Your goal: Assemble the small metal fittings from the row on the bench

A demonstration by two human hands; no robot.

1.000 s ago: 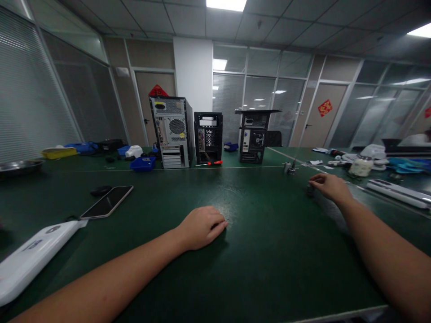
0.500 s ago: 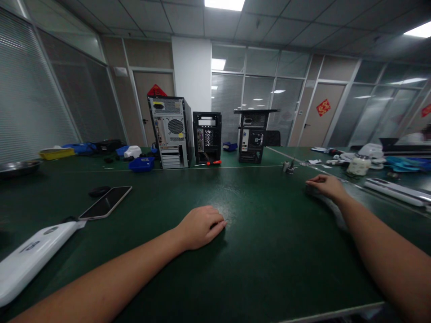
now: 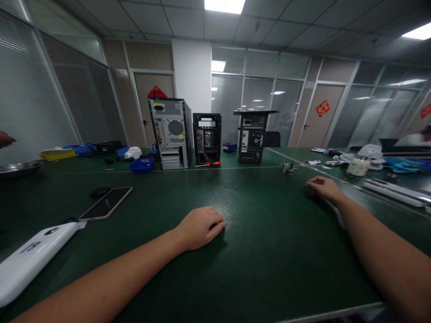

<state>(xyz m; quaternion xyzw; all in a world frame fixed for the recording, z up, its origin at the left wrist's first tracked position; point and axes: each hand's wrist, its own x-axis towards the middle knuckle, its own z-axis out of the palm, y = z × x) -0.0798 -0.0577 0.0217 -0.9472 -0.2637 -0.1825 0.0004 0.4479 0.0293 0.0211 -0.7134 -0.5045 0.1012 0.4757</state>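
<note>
My left hand (image 3: 201, 227) rests on the green table (image 3: 262, 251) near the middle, fingers curled loosely under, with nothing visible in it. My right hand (image 3: 322, 188) lies far out to the right, fingers closed over a small dark object (image 3: 307, 189) on the mat. A small metal part (image 3: 288, 168) stands just beyond that hand.
Three computer cases stand at the back: a grey one (image 3: 171, 133), a black one (image 3: 206, 137) and another black one (image 3: 254, 137). A red screwdriver (image 3: 212, 163) and a blue bin (image 3: 142, 164) lie near them. A phone (image 3: 106, 202) and a white device (image 3: 32, 256) lie left. Clutter fills the right table.
My right hand has drawn slightly left and down onto the small dark object. Another person's hand has appeared at the far left edge. My left hand has not moved.
</note>
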